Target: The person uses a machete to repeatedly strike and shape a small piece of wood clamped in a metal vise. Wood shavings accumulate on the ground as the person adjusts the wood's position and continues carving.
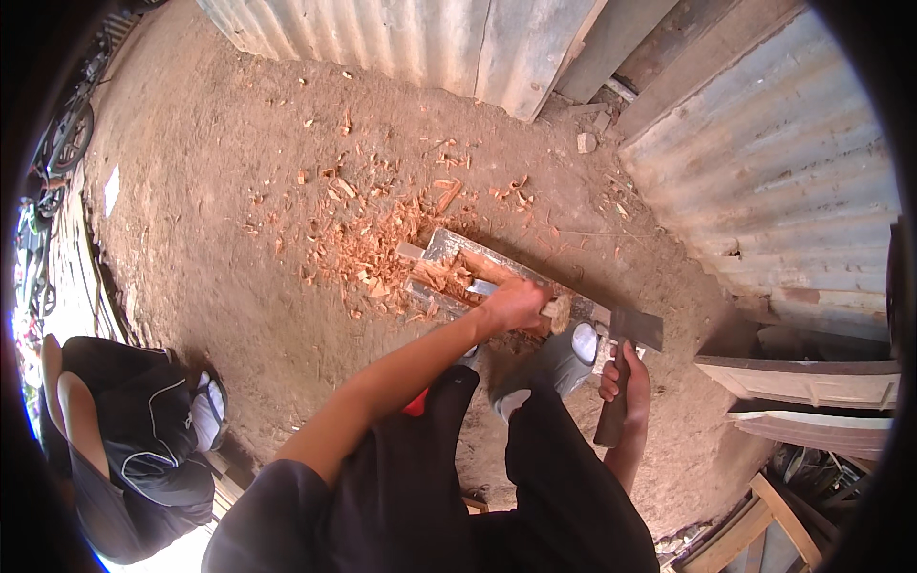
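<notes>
My left hand [516,304] is closed around a chisel [480,286], its bright blade slanting into a recess in a wooden block [478,250] on the ground. The frayed wooden end of the handle sticks out on the right of my fist. Orange shavings fill part of the recess and hide the blade's tip. My right hand [630,382] grips the wooden handle of a hatchet-like tool [638,328] with a dark, rectangular head. That head is right of the chisel, apart from it. My shoes [571,355] are close to the block.
Wood shavings [382,248] are scattered over the dirt ground [229,172]. Corrugated metal sheets [382,38] stand ahead and at the right. Wooden pieces [802,382] are stacked on the right. Another person in dark clothes [134,439] is at the left; motorbikes [67,143] stand farther off.
</notes>
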A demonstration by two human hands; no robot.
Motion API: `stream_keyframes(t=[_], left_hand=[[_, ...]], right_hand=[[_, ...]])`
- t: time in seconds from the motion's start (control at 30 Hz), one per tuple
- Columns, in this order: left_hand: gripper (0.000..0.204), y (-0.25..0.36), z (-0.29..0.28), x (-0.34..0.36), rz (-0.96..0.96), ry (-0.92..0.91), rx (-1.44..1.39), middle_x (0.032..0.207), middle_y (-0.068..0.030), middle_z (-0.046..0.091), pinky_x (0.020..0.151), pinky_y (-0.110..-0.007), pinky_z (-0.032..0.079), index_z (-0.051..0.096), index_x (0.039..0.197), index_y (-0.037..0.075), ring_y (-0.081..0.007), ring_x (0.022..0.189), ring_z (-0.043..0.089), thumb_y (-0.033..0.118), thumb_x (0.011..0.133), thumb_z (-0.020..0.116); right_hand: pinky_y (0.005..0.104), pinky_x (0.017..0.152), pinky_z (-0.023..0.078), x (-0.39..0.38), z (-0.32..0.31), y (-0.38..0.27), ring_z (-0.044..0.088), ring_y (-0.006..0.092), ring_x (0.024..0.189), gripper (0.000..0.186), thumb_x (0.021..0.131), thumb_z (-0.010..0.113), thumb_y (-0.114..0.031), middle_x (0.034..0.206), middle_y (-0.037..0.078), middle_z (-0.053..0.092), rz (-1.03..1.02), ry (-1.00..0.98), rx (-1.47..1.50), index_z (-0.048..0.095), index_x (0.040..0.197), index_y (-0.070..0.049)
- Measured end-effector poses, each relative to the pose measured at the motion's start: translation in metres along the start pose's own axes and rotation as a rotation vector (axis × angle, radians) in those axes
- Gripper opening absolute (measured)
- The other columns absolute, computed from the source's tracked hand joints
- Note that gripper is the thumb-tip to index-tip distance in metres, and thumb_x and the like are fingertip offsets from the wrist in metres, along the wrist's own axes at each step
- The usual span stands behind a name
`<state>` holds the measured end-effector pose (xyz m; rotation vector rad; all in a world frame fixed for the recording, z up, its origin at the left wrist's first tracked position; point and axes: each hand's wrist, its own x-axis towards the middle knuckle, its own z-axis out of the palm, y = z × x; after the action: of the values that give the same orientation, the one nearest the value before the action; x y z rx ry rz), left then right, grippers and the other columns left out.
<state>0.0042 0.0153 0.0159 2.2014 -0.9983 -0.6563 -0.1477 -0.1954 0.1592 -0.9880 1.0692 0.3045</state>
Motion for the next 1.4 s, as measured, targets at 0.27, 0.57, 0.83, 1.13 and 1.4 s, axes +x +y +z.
stream_keyframes(t=[0.27,0.57,0.83,1.13,1.4], left_hand=[[0.049,-0.004,-0.014,-0.019,0.036,0.121,-0.133,0.091,-0.0211,0.075,0.080,-0.050,0.059,0.067,0.118,0.007,-0.0391,0.091,0.074,0.027,0.075,0.079],[0.049,0.014,-0.010,-0.023,0.397,-0.040,0.044,0.089,-0.0135,0.073,0.072,-0.047,0.059,0.065,0.113,0.007,-0.0345,0.083,0.074,0.017,0.067,0.078],[0.039,-0.008,0.033,0.001,0.161,0.158,-0.004,0.080,-0.0191,0.073,0.071,-0.051,0.058,0.060,0.109,0.004,-0.0389,0.078,0.074,0.020,0.076,0.074],[0.033,-0.006,0.038,0.010,0.039,0.274,0.046,0.073,-0.0195,0.071,0.063,-0.052,0.057,0.060,0.107,0.006,-0.0383,0.070,0.073,0.020,0.079,0.071],[0.027,-0.013,0.036,0.013,0.063,0.345,0.062,0.073,-0.0190,0.071,0.061,-0.050,0.057,0.060,0.104,0.007,-0.0371,0.068,0.073,0.018,0.081,0.068]], right_hand=[[0.0264,0.040,0.032,-0.014,-0.028,0.022,0.039,0.0105,0.043,0.034,0.105,0.057,-0.048,0.063,-0.001,0.045,0.068,0.085,0.047,0.055,0.103,-0.014],[0.0286,0.043,0.033,-0.023,-0.035,0.035,0.041,0.0129,0.045,0.037,0.104,0.055,-0.047,0.064,0.001,0.046,0.035,0.093,0.048,0.054,0.105,-0.009],[0.0272,0.042,0.034,-0.017,-0.035,0.025,0.040,0.0109,0.044,0.036,0.103,0.058,-0.047,0.064,0.001,0.046,0.041,0.047,0.060,0.056,0.104,-0.011],[0.0294,0.038,0.037,-0.021,-0.030,0.007,0.044,0.0126,0.042,0.033,0.104,0.058,-0.041,0.064,0.002,0.048,-0.166,0.095,-0.038,0.054,0.103,-0.008],[0.0311,0.039,0.037,0.010,0.026,0.021,0.045,0.0146,0.042,0.027,0.103,0.063,-0.034,0.065,0.003,0.050,0.006,-0.094,-0.167,0.055,0.106,-0.008]])
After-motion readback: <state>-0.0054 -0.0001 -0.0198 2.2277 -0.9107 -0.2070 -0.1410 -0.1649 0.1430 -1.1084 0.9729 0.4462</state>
